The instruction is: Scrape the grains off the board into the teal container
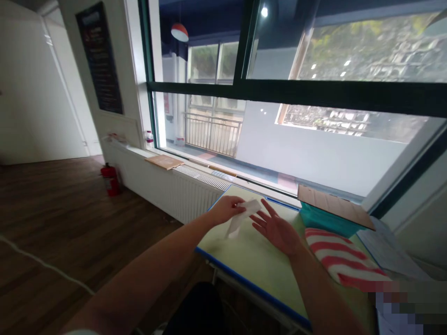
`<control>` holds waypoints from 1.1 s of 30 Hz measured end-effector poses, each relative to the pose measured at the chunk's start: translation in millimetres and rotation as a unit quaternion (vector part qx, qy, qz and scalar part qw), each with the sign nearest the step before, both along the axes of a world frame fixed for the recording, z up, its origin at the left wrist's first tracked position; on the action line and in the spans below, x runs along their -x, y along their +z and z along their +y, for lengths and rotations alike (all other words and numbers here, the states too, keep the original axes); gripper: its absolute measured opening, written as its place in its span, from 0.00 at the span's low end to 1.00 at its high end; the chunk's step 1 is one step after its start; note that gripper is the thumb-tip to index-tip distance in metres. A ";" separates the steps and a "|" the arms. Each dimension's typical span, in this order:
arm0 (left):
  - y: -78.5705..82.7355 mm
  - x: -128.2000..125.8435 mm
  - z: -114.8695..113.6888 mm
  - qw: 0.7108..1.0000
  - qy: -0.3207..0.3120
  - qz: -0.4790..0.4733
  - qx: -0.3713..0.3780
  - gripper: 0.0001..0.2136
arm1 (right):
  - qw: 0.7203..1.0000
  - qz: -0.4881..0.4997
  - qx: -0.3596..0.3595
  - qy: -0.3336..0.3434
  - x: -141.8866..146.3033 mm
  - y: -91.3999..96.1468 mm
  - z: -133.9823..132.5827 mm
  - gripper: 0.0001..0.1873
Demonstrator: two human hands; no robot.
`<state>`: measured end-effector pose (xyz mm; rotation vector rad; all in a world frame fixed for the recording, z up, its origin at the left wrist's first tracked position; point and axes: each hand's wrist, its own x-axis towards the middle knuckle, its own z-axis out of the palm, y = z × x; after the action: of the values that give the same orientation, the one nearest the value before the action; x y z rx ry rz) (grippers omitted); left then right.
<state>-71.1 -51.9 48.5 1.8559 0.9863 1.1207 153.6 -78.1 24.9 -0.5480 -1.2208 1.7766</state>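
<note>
My left hand (pixel 227 209) pinches a strip of thin white paper or tissue (pixel 240 217) above the desk. The strip is folded or bent, with one end hanging down toward the desktop and the other reaching toward my right hand. My right hand (pixel 275 229) is open, palm up, its fingers spread beside the strip's far end. Whether a fingertip touches the strip I cannot tell. Beneath both hands lies the pale green desktop (pixel 258 260) with a blue edge.
On the desk's right are a red-and-white striped cloth item (pixel 338 253), a teal box (pixel 324 218) with a brown top, and papers (pixel 391 246). A radiator (pixel 192 195) runs below the window. A fire extinguisher (pixel 111 180) stands on the floor, where a white cable (pixel 45 265) lies.
</note>
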 end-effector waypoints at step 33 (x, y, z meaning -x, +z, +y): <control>-18.9 -31.6 -31.7 0.967 0.109 -0.183 0.140 0.17 | 0.986 -0.088 0.042 -0.138 19.5 -24.7 -23.8 0.19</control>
<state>-39.5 -83.6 29.6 1.2827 1.0833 1.3202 134.0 -101.9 0.2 -0.8959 -1.1292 1.5742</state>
